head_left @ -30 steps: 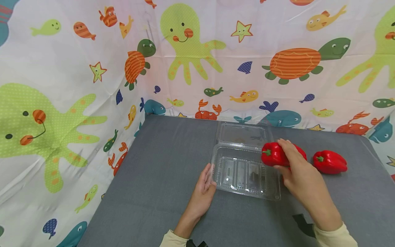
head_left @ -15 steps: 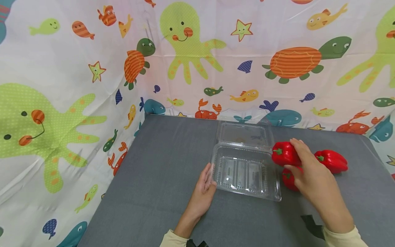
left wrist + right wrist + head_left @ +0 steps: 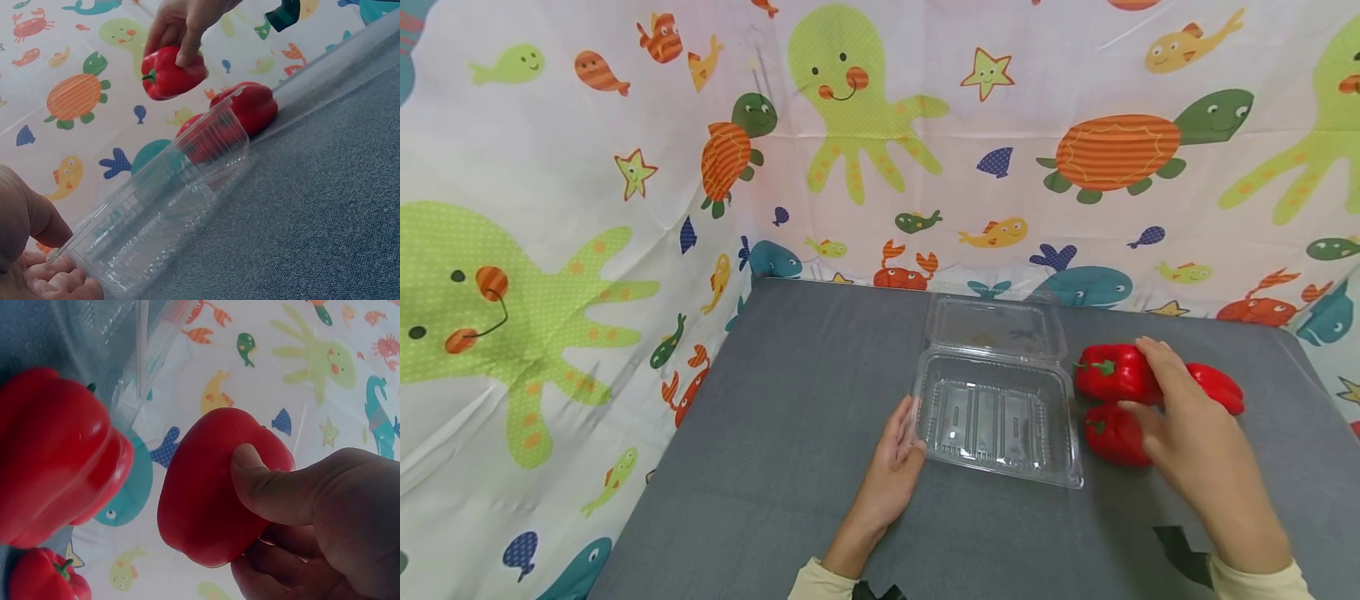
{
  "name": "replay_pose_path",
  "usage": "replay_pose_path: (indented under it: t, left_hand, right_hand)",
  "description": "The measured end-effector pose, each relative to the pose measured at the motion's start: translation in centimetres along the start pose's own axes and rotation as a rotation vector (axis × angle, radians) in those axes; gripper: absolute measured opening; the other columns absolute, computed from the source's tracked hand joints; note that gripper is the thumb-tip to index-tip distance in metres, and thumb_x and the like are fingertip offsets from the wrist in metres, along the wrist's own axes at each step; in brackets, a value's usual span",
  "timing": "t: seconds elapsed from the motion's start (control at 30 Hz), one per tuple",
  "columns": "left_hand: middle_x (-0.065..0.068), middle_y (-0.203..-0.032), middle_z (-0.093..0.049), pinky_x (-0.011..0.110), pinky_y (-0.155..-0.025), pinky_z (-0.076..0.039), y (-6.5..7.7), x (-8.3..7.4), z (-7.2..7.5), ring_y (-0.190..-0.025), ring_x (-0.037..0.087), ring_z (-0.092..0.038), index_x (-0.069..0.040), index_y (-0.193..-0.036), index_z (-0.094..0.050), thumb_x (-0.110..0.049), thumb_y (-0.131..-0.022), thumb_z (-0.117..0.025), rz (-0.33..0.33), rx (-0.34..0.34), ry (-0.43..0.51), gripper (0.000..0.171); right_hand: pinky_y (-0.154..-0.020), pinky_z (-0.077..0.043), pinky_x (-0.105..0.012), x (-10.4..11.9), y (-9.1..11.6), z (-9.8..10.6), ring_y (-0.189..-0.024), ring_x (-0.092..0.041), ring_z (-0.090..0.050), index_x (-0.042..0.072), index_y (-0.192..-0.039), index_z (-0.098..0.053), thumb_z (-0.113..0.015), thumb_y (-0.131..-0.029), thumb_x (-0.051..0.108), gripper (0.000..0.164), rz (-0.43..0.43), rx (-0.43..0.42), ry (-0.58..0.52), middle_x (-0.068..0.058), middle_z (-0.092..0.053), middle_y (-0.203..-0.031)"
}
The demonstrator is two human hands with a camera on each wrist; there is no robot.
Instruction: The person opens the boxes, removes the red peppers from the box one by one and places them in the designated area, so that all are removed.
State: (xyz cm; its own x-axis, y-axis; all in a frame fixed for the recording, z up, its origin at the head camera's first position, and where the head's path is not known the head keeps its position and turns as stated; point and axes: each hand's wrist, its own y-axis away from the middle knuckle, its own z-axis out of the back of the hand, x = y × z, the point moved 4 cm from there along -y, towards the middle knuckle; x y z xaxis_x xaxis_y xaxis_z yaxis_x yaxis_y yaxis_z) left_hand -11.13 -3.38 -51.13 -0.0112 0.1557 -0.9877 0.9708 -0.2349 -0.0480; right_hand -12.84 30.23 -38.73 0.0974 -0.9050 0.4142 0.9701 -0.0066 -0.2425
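A clear plastic clamshell container (image 3: 992,408) lies with its lid (image 3: 996,325) folded back behind it. My left hand (image 3: 891,479) holds the tray's left side; in the left wrist view its thumb (image 3: 47,222) is at the rim and the fingers are below. To the right of the container, my right hand (image 3: 1202,450) grips a red bell pepper (image 3: 1116,372) between thumb and fingers. The left wrist view shows this bell pepper (image 3: 172,74) raised off the table. Two more sit below it: one bell pepper (image 3: 1116,437) near the container, another bell pepper (image 3: 1219,388) partly hidden behind my right hand.
Grey cloth covers the table (image 3: 790,417). White fabric printed with sea animals (image 3: 880,142) rises at the back and left edges. A black strap piece (image 3: 1180,550) hangs by the right wrist.
My right hand has moved right with its bell pepper, from over the container's right edge to beside it. The lower bell pepper has come into fuller view. My left hand stays put.
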Motion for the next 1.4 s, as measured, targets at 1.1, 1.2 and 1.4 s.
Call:
replay_pose_path:
  t: [1.1, 1.2, 1.4]
  left_hand:
    - [0.011, -0.176, -0.018, 0.032, -0.128, -0.019, 0.0, -0.1, 0.0, -0.162, 0.023, -0.014, -0.004, -0.169, -0.012, 0.006, -0.109, -0.043, 0.018, -0.012, -0.037, 0.068]
    - [0.011, -0.176, -0.018, 0.032, -0.128, -0.019, 0.1, -0.1, 0.0, -0.162, 0.023, -0.014, -0.005, -0.169, -0.012, 0.006, -0.109, -0.042, 0.022, -0.014, -0.041, 0.068]
    - [0.013, -0.176, -0.018, 0.032, -0.128, -0.019, 0.1, -0.2, -0.1, -0.162, 0.024, -0.013, -0.004, -0.169, -0.012, 0.006, -0.108, -0.043, 0.018, -0.013, -0.038, 0.068]
  right_hand:
    - [-0.089, -0.042, -0.082, -6.2, 2.0, 1.6, -0.119, -0.066, -0.047, 0.003, -0.167, -0.023, -0.083, -0.080, -0.012, 0.106, -0.153, -0.048, 0.100, -0.037, -0.030, -0.162]
    - [-0.086, -0.043, -0.082, -6.7, 2.2, 1.5, -0.119, -0.066, -0.047, 0.002, -0.167, -0.022, -0.082, -0.080, -0.014, 0.107, -0.157, -0.041, 0.097, -0.037, -0.030, -0.161]
    - [-0.088, -0.042, -0.083, -7.5, 2.6, 1.3, -0.125, -0.067, -0.043, 0.002, -0.167, -0.020, -0.081, -0.079, -0.017, 0.108, -0.187, -0.024, 0.093, -0.038, -0.027, -0.162]
